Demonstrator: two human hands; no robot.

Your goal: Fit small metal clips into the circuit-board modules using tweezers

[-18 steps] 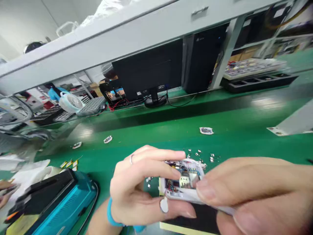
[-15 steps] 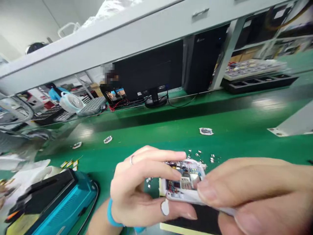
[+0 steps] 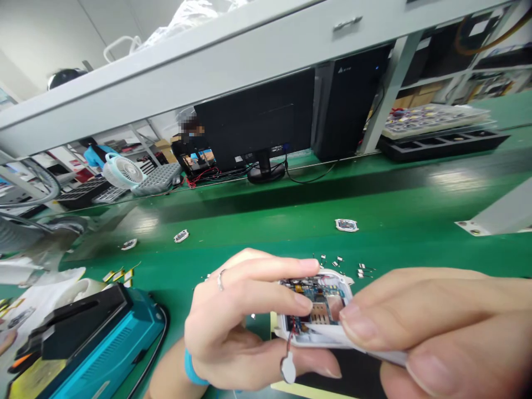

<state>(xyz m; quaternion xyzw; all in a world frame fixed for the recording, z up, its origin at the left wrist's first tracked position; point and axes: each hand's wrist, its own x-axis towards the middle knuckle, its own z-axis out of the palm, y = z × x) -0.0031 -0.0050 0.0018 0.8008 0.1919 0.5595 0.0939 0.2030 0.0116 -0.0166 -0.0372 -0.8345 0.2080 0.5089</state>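
Observation:
My left hand is closed around a small white device casing, with fingers along its far edge and thumb under the near edge. Inside the casing lies a circuit board with a metal slotted part. A round silver disc hangs by thin red and dark wires from the casing's near-left corner, in front of my left thumb. At the right, my right hand pinches a slim, pale pointed tool. Its tip reaches inside the casing's near edge; whether it touches the board cannot be told.
Several tiny wired parts lie behind the casing. Other casings rest farther back on the green bench. A teal-and-black machine stands at left, a monitor at the back. A dark pad lies under my hands; a metal bracket stands right.
The silver disc now hangs a little lower and farther right, with its wires showing. Both hands keep their grips, shifted only slightly. The camera view has moved a little.

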